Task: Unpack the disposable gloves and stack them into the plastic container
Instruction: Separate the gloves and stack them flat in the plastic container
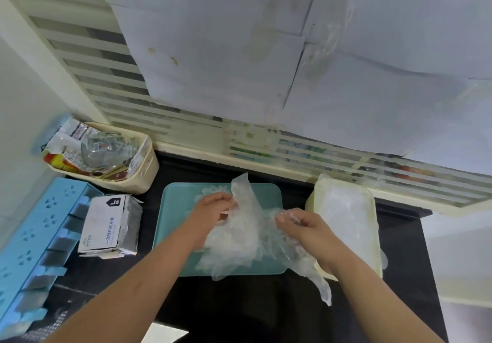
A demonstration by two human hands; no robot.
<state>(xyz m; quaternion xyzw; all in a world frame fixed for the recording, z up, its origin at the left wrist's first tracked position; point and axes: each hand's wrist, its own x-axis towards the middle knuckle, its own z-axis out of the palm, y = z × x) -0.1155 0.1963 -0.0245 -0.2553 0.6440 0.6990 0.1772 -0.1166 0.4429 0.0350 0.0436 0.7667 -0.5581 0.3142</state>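
Note:
A loose heap of clear disposable gloves (239,244) lies on a teal tray (173,204) in the middle of the black counter. My left hand (213,209) pinches one clear glove (243,191) whose end sticks up over the tray's far side. My right hand (300,225) grips the same bunch of gloves at its right end. One glove (323,286) trails off the tray's front right corner. A pale yellow plastic container (346,209) with clear gloves inside stands to the right of the tray. The opened white glove box (111,225) sits to the left.
A cream basket (143,167) with a glass jar and packets stands at the back left. A blue slotted rack (34,236) lies along the left edge. A window grille and taped paper sheets rise behind the counter.

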